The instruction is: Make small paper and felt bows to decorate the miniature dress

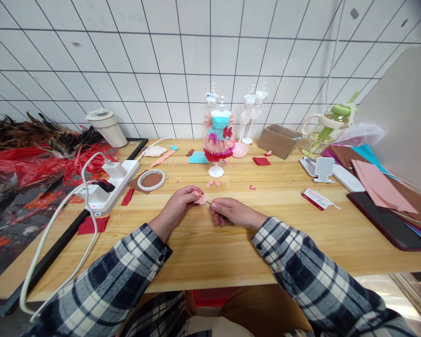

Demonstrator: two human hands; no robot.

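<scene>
Between the thumb and fingers of my left hand (178, 206) is a small pink crepe paper piece (200, 197) with a ruffled edge. My right hand (234, 212) is closed round a thin dark stick (228, 219), and its tip meets the pink paper. Just beyond my hands lies a pink paper bow (213, 183). Farther back stands a small dress form (220, 122) on a white round base, dressed in blue, pink and red paper with a red bow and a purple pompom.
A power strip (115, 186) with looping white cables and a tape roll (151, 179) lie to the left. Several bare white dress forms (247, 106), a cardboard box (279, 140) and a pink bowl (240, 150) are behind. At right are a phone (382, 220), pink paper sheets (382, 185) and a bottle (323, 133).
</scene>
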